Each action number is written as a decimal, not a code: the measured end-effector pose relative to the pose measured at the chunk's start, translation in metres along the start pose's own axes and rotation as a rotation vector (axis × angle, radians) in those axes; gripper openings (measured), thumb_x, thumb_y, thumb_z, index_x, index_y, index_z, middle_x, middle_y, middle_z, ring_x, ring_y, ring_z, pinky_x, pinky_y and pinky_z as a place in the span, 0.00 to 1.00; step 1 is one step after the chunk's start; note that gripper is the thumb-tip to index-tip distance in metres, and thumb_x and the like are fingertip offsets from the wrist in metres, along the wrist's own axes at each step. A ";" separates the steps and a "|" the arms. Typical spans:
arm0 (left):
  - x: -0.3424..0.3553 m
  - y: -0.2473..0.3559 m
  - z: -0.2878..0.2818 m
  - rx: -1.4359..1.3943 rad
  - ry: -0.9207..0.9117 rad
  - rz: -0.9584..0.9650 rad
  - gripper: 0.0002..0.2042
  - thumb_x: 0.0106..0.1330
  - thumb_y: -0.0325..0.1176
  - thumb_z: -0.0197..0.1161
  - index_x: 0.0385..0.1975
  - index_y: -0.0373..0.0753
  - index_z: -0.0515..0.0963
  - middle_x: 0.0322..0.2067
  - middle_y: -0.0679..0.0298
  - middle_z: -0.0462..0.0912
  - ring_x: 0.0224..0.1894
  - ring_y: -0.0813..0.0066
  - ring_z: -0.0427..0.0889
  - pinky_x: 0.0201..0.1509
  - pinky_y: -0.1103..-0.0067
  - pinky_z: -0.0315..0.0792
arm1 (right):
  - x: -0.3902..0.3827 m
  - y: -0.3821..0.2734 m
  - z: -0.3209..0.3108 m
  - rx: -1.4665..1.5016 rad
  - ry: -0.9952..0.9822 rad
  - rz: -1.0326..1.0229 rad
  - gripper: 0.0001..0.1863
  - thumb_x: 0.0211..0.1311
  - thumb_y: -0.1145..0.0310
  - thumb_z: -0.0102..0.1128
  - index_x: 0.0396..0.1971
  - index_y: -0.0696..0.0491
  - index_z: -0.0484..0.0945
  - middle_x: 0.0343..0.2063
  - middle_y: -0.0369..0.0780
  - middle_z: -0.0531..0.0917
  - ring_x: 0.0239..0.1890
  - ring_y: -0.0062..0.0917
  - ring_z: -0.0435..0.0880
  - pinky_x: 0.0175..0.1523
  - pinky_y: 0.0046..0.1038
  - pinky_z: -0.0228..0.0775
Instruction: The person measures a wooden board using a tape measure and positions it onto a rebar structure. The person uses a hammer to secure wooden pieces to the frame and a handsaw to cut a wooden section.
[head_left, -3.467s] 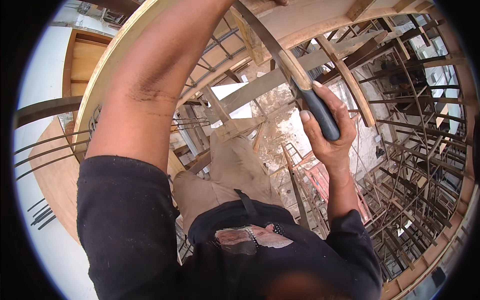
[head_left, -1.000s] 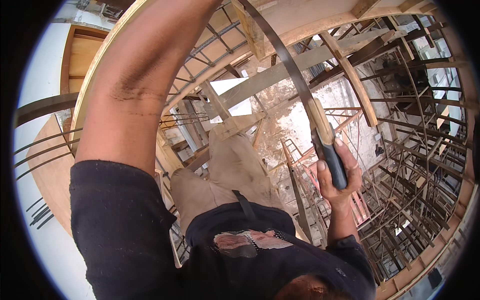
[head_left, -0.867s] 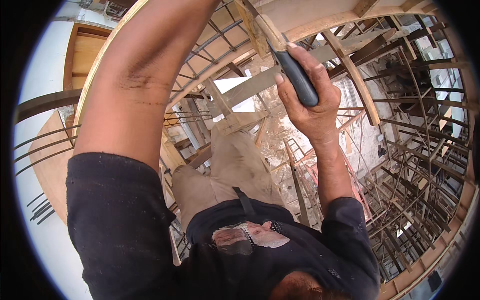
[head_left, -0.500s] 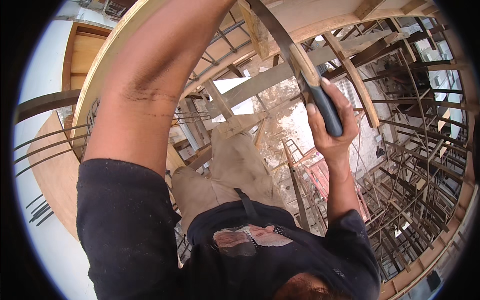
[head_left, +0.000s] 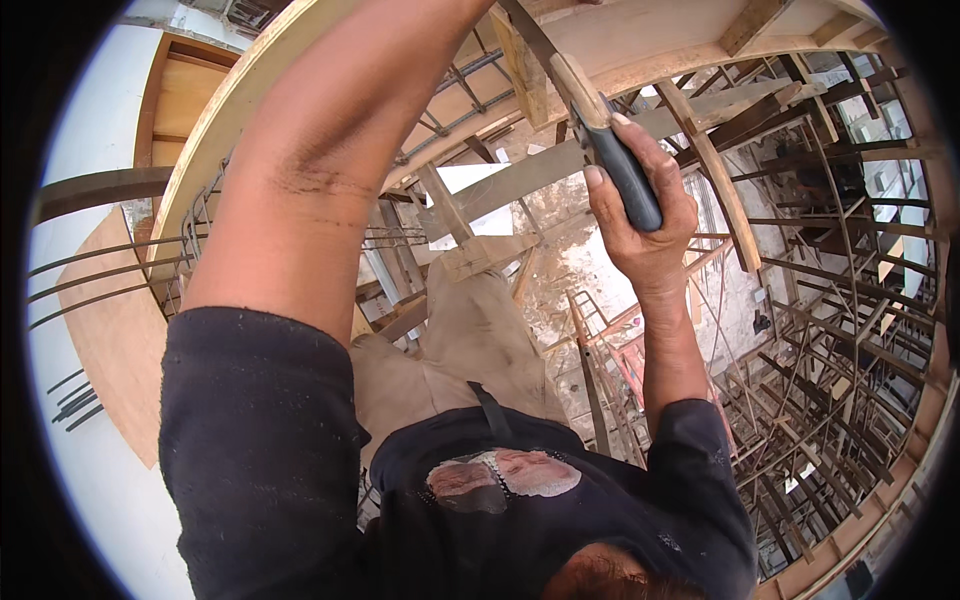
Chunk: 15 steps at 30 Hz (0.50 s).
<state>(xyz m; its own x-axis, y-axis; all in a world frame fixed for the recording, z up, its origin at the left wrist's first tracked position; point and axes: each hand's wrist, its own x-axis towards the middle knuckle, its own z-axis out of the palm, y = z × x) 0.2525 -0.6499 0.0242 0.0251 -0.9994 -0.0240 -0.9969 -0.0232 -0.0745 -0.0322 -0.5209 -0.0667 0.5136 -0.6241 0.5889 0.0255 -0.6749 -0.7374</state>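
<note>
My right hand (head_left: 645,195) grips the black handle of a hand saw (head_left: 625,170). The handle has a pale wooden upper part, and the dark blade (head_left: 532,28) runs from it to the top edge, close beside a wooden block (head_left: 515,65) on the curved timber formwork (head_left: 660,45). My left arm (head_left: 320,160) stretches up across the formwork to the top edge, where its hand is out of sight. Steel rebar (head_left: 470,85) lies behind that arm along the timber.
I am high above a cluttered floor (head_left: 575,255) with a red metal frame (head_left: 630,360). Dense timber scaffolding (head_left: 830,400) fills the right. Protruding rebar (head_left: 100,270), a curved plywood panel (head_left: 115,360) and an orange timber opening (head_left: 175,100) are at the left; a hanging batten (head_left: 715,180) is right of the saw.
My right hand and the saw have gone back and forth along the blade's line; since half a second ago they have moved up and left. My left arm stays raised, shifting slightly.
</note>
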 end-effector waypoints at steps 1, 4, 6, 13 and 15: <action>0.000 -0.001 0.001 -0.036 -0.021 -0.013 0.31 0.45 0.60 0.74 0.33 0.33 0.87 0.36 0.50 0.89 0.41 0.53 0.87 0.46 0.63 0.80 | -0.005 -0.001 -0.002 0.004 0.022 -0.006 0.27 0.55 0.79 0.71 0.56 0.62 0.76 0.40 0.50 0.89 0.33 0.27 0.91 0.36 0.25 0.80; -0.018 -0.017 0.007 -0.021 0.107 0.015 0.32 0.46 0.61 0.74 0.35 0.34 0.87 0.39 0.51 0.89 0.43 0.54 0.87 0.47 0.64 0.80 | -0.073 -0.023 -0.049 -0.038 -0.045 0.051 0.28 0.55 0.79 0.70 0.58 0.61 0.75 0.40 0.51 0.89 0.36 0.32 0.92 0.39 0.27 0.83; -0.017 -0.014 -0.002 0.017 -0.014 -0.028 0.31 0.47 0.61 0.73 0.35 0.35 0.87 0.38 0.52 0.89 0.44 0.55 0.87 0.47 0.64 0.80 | -0.136 -0.035 -0.097 0.058 -0.062 0.069 0.27 0.56 0.77 0.68 0.58 0.60 0.74 0.38 0.52 0.88 0.37 0.36 0.92 0.41 0.29 0.83; -0.006 -0.005 0.001 -0.019 -0.008 -0.072 0.31 0.47 0.59 0.74 0.39 0.35 0.87 0.41 0.51 0.88 0.46 0.54 0.87 0.49 0.64 0.81 | -0.011 0.010 0.015 0.026 0.051 0.004 0.28 0.57 0.78 0.71 0.59 0.59 0.76 0.39 0.46 0.89 0.35 0.26 0.91 0.38 0.24 0.81; -0.011 -0.007 -0.004 -0.013 -0.022 -0.050 0.33 0.46 0.61 0.75 0.42 0.37 0.86 0.43 0.52 0.88 0.48 0.55 0.87 0.50 0.64 0.81 | -0.019 0.009 0.021 0.099 0.065 -0.087 0.28 0.57 0.77 0.72 0.60 0.58 0.76 0.40 0.47 0.89 0.36 0.26 0.91 0.38 0.24 0.81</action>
<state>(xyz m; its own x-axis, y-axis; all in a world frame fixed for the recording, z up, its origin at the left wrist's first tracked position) 0.2590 -0.6392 0.0288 0.0762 -0.9962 -0.0420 -0.9953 -0.0735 -0.0636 -0.0238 -0.5072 -0.0911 0.4496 -0.5910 0.6698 0.1540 -0.6873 -0.7098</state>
